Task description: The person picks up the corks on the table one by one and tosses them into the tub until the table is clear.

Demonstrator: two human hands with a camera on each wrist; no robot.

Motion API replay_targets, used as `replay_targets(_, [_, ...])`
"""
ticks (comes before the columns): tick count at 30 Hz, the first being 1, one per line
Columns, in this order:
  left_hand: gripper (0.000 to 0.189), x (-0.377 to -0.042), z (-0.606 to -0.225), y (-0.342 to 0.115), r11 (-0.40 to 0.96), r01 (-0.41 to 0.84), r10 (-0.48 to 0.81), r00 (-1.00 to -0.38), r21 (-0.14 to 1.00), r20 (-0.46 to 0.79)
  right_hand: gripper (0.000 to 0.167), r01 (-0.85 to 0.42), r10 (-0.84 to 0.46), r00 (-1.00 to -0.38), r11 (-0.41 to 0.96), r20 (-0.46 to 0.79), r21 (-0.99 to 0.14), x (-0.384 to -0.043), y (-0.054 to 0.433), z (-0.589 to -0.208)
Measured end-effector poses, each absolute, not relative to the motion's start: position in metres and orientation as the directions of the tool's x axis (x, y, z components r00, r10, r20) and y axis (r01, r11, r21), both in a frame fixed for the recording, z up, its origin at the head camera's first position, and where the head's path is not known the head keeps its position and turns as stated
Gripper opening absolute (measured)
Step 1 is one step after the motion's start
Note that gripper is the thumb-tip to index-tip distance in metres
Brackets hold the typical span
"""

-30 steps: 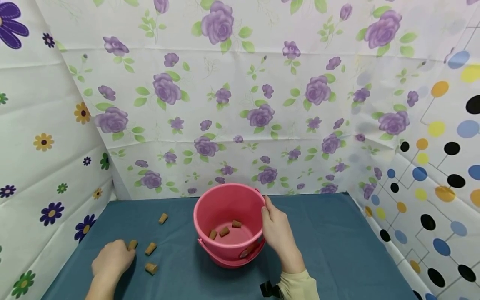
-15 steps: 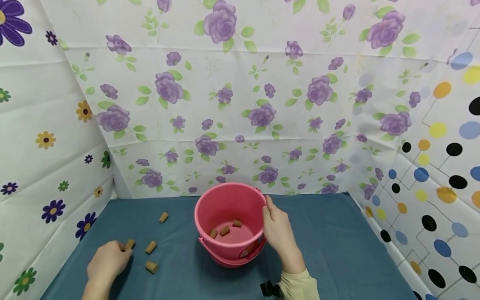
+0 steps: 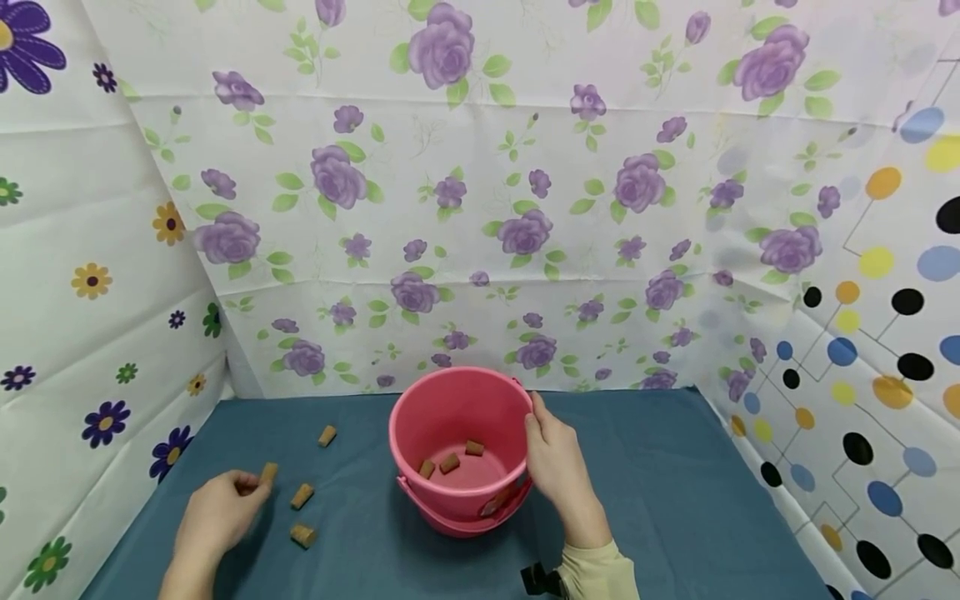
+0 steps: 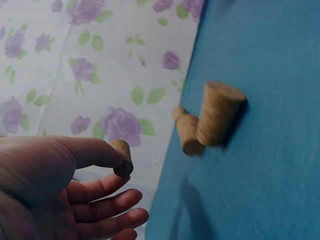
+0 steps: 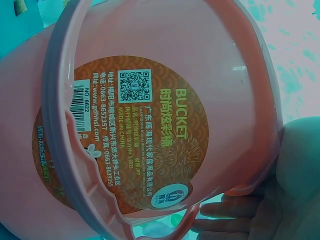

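My left hand (image 3: pixel 217 510) pinches a small brown cork (image 4: pixel 121 159) between thumb and forefinger, its other fingers loosely bent below. The pinched cork is raised over the left side of the table. Three more corks lie nearby on the cloth: one cork (image 3: pixel 302 497) just right of the hand, another cork (image 3: pixel 303 536) nearer the front, and a cork (image 3: pixel 327 436) farther back. At the centre stands a pink bucket (image 3: pixel 444 502) with three corks (image 3: pixel 449 463) on its floor. My right hand (image 3: pixel 557 454) grips the bucket's right rim, thumb outside; some fingers are hidden behind the wall.
A blue-green cloth (image 3: pixel 637 483) covers the table. The bucket's pink handle (image 3: pixel 480 525) hangs down at its front, over a printed label (image 5: pixel 150 135). A flowered sheet (image 3: pixel 465 208) closes off the back, with patterned sheets on both sides.
My left hand first reaches low among the corks at the left, shifts slightly left, then comes up with a cork pinched at its fingertips. The right hand and bucket stay put.
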State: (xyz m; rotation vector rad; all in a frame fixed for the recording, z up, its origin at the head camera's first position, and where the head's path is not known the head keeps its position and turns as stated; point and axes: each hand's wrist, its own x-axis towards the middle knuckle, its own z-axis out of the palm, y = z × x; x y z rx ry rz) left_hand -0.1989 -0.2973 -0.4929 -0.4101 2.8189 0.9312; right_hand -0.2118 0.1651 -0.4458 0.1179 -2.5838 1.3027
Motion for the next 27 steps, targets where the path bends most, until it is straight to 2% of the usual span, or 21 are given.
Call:
replay_targets(12, [0.05, -0.191, -0.458, -0.266, 0.725, -0.154, -0.183, -0.983, 0.671, -0.028, 0.052, -0.178, 0.042, -0.967, 0.591, 0.25, -0.787, -0.212, 0.164, -0.447])
replay_targets(27, [0.04, -0.176, -0.412, -0.18, 0.64, 0.001, -0.18, -0.972, 0.768, 0.151, 0.052, -0.173, 0.039, -0.97, 0.585, 0.24, -0.793, -0.211, 0.164, -0.448])
